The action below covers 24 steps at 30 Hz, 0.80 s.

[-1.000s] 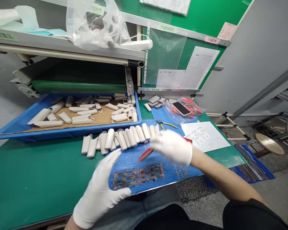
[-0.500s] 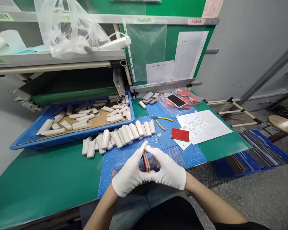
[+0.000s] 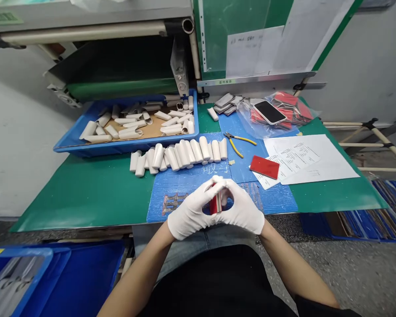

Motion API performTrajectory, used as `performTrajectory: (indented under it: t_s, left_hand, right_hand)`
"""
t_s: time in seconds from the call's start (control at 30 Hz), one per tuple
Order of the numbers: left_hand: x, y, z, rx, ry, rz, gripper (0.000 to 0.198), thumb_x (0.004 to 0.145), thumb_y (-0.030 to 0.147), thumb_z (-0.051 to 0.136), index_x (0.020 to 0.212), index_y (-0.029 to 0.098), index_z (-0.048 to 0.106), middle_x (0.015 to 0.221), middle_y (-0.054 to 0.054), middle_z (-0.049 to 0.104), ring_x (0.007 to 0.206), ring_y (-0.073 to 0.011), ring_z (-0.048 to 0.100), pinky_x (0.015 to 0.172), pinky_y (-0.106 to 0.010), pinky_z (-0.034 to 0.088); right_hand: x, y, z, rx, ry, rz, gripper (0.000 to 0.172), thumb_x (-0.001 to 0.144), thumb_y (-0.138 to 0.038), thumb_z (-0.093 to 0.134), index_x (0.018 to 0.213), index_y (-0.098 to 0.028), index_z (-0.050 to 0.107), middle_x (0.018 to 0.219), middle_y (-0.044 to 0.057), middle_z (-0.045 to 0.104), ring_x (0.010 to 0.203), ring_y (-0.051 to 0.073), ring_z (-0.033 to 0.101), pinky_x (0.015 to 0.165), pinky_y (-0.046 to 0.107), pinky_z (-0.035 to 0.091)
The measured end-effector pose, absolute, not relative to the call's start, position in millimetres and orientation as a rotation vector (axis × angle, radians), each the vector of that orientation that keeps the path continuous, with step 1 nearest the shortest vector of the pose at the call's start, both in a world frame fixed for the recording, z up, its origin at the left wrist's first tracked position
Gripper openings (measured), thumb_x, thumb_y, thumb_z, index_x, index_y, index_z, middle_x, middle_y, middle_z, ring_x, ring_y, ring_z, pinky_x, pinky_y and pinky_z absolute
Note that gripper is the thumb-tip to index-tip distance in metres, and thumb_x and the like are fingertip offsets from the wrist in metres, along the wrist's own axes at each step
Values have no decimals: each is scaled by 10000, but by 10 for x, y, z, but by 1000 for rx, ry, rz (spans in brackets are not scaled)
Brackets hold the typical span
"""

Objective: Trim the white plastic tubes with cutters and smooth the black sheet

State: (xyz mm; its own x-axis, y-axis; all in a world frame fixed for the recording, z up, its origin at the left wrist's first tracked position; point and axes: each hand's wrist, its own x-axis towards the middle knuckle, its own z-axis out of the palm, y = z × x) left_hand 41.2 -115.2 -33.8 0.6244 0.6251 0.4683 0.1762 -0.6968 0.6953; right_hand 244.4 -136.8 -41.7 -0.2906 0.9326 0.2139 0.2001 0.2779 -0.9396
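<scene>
Both my hands wear white gloves and meet over the near edge of the bench. Between them stands a red flat block with pale and dark layers along its edge [image 3: 215,204]. My left hand [image 3: 195,209] closes on its left side, and my right hand [image 3: 240,207] closes on the other. The fingertips touch at the top and the thumbs at the bottom, covering part of the block. Beyond the hands, a row of white plastic shells [image 3: 181,155] lies along the blue mat [image 3: 156,207]. A second red flat piece [image 3: 264,167] rests on paper sheets to the right.
A blue tray [image 3: 75,150] of white shells stands at the back left under a roller. Yellow-handled pliers [image 3: 239,143] lie mid-bench. Behind them are a phone [image 3: 269,112] on a plastic bag of red pieces and several grey pieces [image 3: 225,102]. Printed sheets [image 3: 320,165] lie at right.
My view has tilted down and shifted left, so the bench sits higher in the picture and a blue bin shows at lower left. The block has turned, and more of its red face shows.
</scene>
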Motion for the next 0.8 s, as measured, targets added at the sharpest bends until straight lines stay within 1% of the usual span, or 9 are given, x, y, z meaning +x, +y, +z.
performTrajectory:
  t_s: [0.13, 0.23, 0.3, 0.4, 0.47, 0.53, 0.63, 0.73, 0.8]
  left_hand:
    - [301, -1266, -220, 2284, 812, 986, 780, 935, 352, 809, 1625, 306, 447, 1609, -154, 518, 1505, -315, 530, 1255, -443, 483]
    - [-23, -1402, -163, 2242, 1090, 1014, 511, 924, 333, 815, 1373, 265, 581, 1584, -154, 526, 1461, -301, 576, 1220, -468, 516]
    - [-384, -1485, -166, 2143, 1255, 1105, 413, 894, 332, 835, 1182, 258, 549, 1581, -141, 531, 1448, -296, 593, 1214, -497, 518]
    - [-993, -1557, -247, 1938, 1472, 1174, 528, 845, 453, 863, 1040, 260, 412, 1600, -123, 522, 1430, -294, 611, 1167, -497, 554]
    - [-1338, -1564, -328, 1834, 1586, 1115, 559, 865, 543, 822, 1033, 252, 375, 1656, -122, 461, 1460, -299, 578, 1172, -490, 548]
    - [-1601, -1550, -397, 1846, 1693, 995, 519, 911, 566, 767, 1070, 228, 406, 1689, -117, 421, 1524, -308, 498, 1251, -517, 463]
    - [-1886, -1527, -441, 2019, 1853, 679, 442, 948, 516, 742, 1146, 164, 565, 1770, -104, 271, 1631, -384, 284, 1339, -614, 268]
    - [-2060, -1511, -440, 2144, 1943, 433, 431, 918, 467, 787, 1169, 125, 709, 1830, -55, 35, 1657, -477, 97, 1339, -674, 186]
    - [-2085, -1483, -442, 2166, 1886, 428, 459, 901, 480, 800, 1221, 158, 728, 1816, -51, 164, 1645, -442, 197, 1339, -631, 243]
  right_hand:
    - [2414, -1397, -350, -1073, -1731, 955, 987, 722, -508, 988, 1560, -286, 516, 1450, 123, 618, 1266, 342, 652, 1104, 508, 569]
    - [2597, -1442, -333, -1087, -1706, 914, 901, 843, -485, 907, 1595, -306, 445, 1490, 124, 587, 1364, 341, 606, 1182, 547, 522]
    - [2837, -1476, -386, -1169, -1641, 872, 868, 882, -477, 869, 1597, -301, 409, 1491, 136, 573, 1380, 339, 597, 1169, 563, 537]
    - [3271, -1535, -548, -1312, -1650, 721, 802, 877, -473, 854, 1539, -286, 440, 1471, 151, 575, 1398, 347, 587, 1157, 567, 545]
    - [3519, -1574, -645, -1411, -1763, 610, 746, 888, -462, 823, 1519, -280, 469, 1466, 161, 575, 1369, 356, 609, 1113, 573, 571]
    - [3676, -1599, -682, -1548, -1933, 412, 649, 887, -471, 798, 1458, -277, 559, 1461, 168, 588, 1350, 393, 616, 1100, 636, 556]
    - [3729, -1590, -635, -1686, -2129, 111, 436, 889, -457, 778, 1286, -287, 721, 1453, 154, 622, 1301, 423, 639, 1083, 682, 536]
    - [3659, -1540, -577, -1581, -2287, 80, 226, 954, -387, 698, 1140, -306, 798, 1390, 111, 690, 1232, 372, 689, 1020, 604, 579]
    - [3616, -1499, -581, -1520, -2348, 91, 205, 960, -386, 682, 1104, -301, 801, 1349, 102, 723, 1200, 361, 707, 985, 587, 589]
